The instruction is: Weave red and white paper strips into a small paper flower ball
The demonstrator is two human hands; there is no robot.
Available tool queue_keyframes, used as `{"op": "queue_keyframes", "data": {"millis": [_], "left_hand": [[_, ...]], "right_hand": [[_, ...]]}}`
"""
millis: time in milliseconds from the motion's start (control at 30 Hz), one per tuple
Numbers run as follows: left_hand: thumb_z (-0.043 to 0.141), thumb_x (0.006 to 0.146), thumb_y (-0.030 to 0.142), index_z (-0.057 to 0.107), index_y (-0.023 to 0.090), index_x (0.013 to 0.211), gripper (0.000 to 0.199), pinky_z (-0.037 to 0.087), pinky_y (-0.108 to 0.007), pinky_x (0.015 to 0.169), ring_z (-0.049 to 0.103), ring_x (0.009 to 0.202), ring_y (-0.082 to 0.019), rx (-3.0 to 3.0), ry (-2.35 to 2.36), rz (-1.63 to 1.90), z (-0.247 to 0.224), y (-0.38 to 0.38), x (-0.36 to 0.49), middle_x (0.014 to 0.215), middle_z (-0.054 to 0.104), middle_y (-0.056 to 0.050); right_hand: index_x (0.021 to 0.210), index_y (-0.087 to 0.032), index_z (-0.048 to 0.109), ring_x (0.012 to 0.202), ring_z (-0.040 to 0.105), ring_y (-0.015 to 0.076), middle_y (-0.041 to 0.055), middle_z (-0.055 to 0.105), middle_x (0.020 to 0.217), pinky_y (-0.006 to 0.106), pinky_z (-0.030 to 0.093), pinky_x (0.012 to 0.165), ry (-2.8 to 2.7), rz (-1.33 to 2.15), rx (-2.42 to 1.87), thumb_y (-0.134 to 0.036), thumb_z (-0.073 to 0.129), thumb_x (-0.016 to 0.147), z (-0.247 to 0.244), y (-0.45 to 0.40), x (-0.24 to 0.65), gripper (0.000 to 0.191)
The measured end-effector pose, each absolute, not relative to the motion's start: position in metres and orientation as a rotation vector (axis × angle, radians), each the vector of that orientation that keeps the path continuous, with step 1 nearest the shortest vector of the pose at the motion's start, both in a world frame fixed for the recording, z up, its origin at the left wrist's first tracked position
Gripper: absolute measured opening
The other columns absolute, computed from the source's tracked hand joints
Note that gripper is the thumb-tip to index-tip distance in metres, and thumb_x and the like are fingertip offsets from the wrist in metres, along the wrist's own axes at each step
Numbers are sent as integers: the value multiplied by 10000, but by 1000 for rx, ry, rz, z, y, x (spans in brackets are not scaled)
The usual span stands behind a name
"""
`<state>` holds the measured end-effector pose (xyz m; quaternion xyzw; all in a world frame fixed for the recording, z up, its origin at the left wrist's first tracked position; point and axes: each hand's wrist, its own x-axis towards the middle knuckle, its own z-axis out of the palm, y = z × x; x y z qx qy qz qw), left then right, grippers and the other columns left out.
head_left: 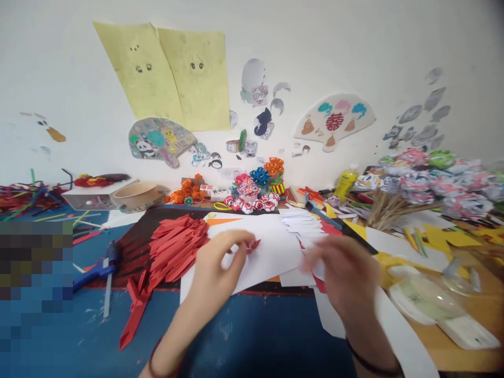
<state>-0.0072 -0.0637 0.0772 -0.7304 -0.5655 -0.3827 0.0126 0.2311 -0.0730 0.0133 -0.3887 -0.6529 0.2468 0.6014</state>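
Wall (283, 42) behind both grips, pale, bearing paper pictures. Tabletop (275, 331) beneath and around them, blue in front and wood-coloured off to the right. On the wall, above and beyond the left grip (217, 262): yellow sheets (202, 94) with drawn eyes. Beyond and right of the right grip (344, 270): large bundle of wrapped paper flowers (444, 178), mostly white and pink, on brown stems. Beneath and between the grips: white paper (275, 262). Directly left of the left grip: heap of red folded strips (177, 249), fanned over a dark surface. Right of the right grip: pale green-and-white device (441, 304), lying flat. Farther left of the left grip, past the red heap: blue glue gun (108, 268). Beyond the grips, near the wall: small bright flowers (260, 176), with a yellow bottle (346, 184) farther right. Just beyond the right grip: white folded strips (301, 223), overlapping.

Left grip: thumb and finger pinching a small red piece (253, 245), held over the white paper. Right grip: fingers curled, near the white folded strips; blurred, cannot tell whether spread or pressed together, nor any contact.
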Motion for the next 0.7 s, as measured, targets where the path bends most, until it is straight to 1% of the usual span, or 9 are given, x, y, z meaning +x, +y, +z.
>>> {"op": "queue_keyframes", "data": {"millis": [33, 67, 100, 167, 267, 367, 500, 600, 700], "left_hand": [[501, 927, 368, 664, 184, 1029, 267, 545, -296, 675, 655, 825, -200, -2320, -1707, -1073, 68, -45, 0, 935, 700, -75], [545, 908, 377, 624, 169, 1107, 298, 535, -320, 704, 653, 892, -233, -2327, -1691, -925, 59, -28, 8, 1019, 683, -108], [575, 891, 397, 593, 149, 1139, 351, 522, -341, 708, 648, 917, -266, -2305, -1714, -762, 49, -13, 15, 1041, 667, -138], [614, 853, 463, 579, 124, 1095, 418, 496, -364, 683, 646, 876, -309, -2246, -1808, -453, 31, 7, 26, 957, 657, -157], [602, 864, 449, 576, 130, 1002, 349, 464, -374, 710, 644, 814, -302, -2271, -1805, -250, 14, 19, 34, 864, 653, -129], [599, 871, 380, 548, 140, 1085, 325, 448, -357, 739, 634, 829, -277, -2357, -1716, -320, 6, 22, 31, 869, 659, -104], [588, 879, 404, 451, 147, 1282, 498, 453, -348, 757, 624, 852, -262, -2512, -1615, -500, 2, 25, 20, 901, 668, -91], [622, 850, 423, 440, 177, 1306, 550, 463, -328, 724, 633, 836, -251, -2558, -1720, -583, 0, 26, 14, 902, 671, -81], [631, 837, 376, 438, 200, 1315, 546, 468, -329, 725, 634, 833, -248, -2575, -1745, -616, -2, 26, 13, 896, 671, -65]], "right_hand": [[1051, -220, 657, 817, 656, 203, 48, 686, 911, 355, 544, 709, -1558, 567, -952, -335, 535, 927, 19, -45, 223, 209], [986, -219, 677, 759, 653, 193, 40, 689, 844, 336, 526, 679, -1640, 548, -1027, -325, 554, 908, 22, -20, 215, 179], [926, -213, 686, 718, 643, 180, 34, 686, 806, 317, 502, 658, -1751, 514, -1120, -322, 587, 881, 22, 0, 207, 154], [836, -202, 681, 667, 616, 160, 21, 676, 762, 282, 443, 621, -2008, 422, -1303, -340, 669, 806, 16, 24, 195, 142], [779, -197, 648, 679, 603, 159, 14, 661, 747, 252, 369, 592, -2216, 308, -1419, -353, 726, 746, -2, 29, 185, 178], [759, -193, 623, 664, 592, 158, 18, 654, 738, 246, 313, 561, -2264, 226, -1442, -322, 718, 744, -15, 22, 180, 161], [681, -196, 608, 582, 564, 148, 5, 647, 646, 251, 277, 539, -2138, 261, -1542, -247, 677, 752, -25, 18, 176, 111], [644, -197, 623, 581, 577, 153, 5, 671, 634, 249, 288, 553, -2035, 361, -1564, -207, 657, 745, -28, 17, 175, 107], [610, -191, 610, 572, 571, 144, -1, 670, 618, 243, 304, 567, -1989, 439, -1521, -171, 631, 747, -32, 15, 173, 140]]}}
